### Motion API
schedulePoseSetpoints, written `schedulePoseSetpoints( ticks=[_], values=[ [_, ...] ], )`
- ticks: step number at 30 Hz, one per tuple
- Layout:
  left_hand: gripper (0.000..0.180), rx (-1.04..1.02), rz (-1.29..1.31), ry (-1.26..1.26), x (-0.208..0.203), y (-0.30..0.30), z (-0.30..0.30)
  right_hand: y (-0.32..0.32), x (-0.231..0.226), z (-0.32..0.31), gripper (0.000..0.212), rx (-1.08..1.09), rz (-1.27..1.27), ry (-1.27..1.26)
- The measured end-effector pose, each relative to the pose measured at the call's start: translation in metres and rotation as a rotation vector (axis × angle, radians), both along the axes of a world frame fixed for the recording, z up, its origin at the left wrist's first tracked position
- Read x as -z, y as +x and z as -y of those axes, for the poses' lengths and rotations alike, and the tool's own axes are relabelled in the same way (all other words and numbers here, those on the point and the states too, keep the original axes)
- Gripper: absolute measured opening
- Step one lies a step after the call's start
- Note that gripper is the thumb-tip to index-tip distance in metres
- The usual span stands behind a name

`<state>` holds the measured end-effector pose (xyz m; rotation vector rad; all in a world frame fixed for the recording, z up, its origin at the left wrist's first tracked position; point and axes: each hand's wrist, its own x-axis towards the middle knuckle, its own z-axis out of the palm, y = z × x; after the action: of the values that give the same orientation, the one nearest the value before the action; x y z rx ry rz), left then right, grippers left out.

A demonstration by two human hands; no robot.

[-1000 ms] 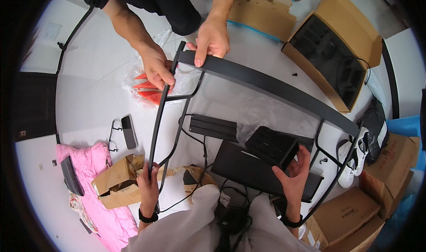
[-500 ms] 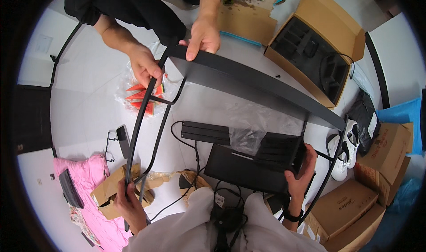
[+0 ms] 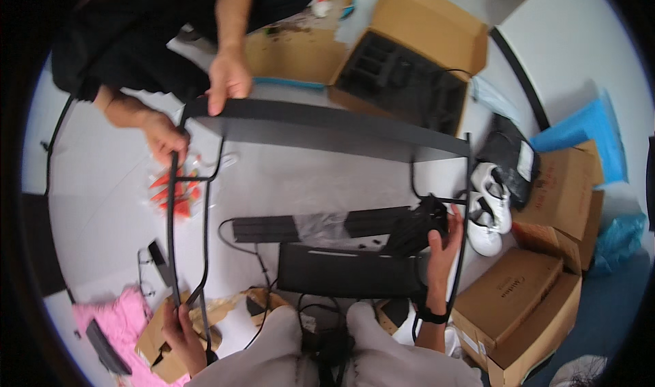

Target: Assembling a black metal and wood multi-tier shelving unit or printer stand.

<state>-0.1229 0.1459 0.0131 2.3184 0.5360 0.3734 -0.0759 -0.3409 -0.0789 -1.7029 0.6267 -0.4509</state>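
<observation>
A black metal frame with thin tubular legs and a long black board (image 3: 327,133) stands tilted before me. My left hand (image 3: 183,338) is closed round the lower end of its left leg tube (image 3: 172,237). Just inside the right leg, my right hand (image 3: 442,250) curls its fingers and thumb round the end of a dark bundle of black parts (image 3: 416,229); the bundle is blurred. Another person's hand (image 3: 230,80) rests on the board's left end, and that person's other hand (image 3: 164,136) grips the upper left tube.
Below the frame lie a long black strip (image 3: 263,229), a black panel (image 3: 341,271) and cables. Watermelon slices (image 3: 174,196) sit in plastic at left. White shoes (image 3: 490,210) and cardboard boxes (image 3: 508,298) are at right; an open box (image 3: 426,19) with black foam stands behind.
The view has turned, so the board now runs more level across the picture. The dark bundle at my right hand looks bunched differently. Both my left hand and the other person keep hold of the frame.
</observation>
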Motion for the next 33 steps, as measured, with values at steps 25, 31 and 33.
schedulePoseSetpoints(
  ticks=[25, 31, 33],
  values=[
    [0.024, 0.042, -0.181, -0.551, -0.052, 0.036, 0.023, 0.041, -0.031, 0.039, 0.072, -0.193, 0.142, -0.137],
    [0.025, 0.058, -0.239, -0.61, -0.05, 0.044, 0.031, 0.047, -0.022, 0.04, 0.069, -0.226, 0.076, -0.05],
    [0.026, 0.042, -0.254, -0.591, -0.052, 0.044, 0.036, 0.048, -0.018, 0.038, 0.07, -0.208, 0.067, -0.134]
  ],
)
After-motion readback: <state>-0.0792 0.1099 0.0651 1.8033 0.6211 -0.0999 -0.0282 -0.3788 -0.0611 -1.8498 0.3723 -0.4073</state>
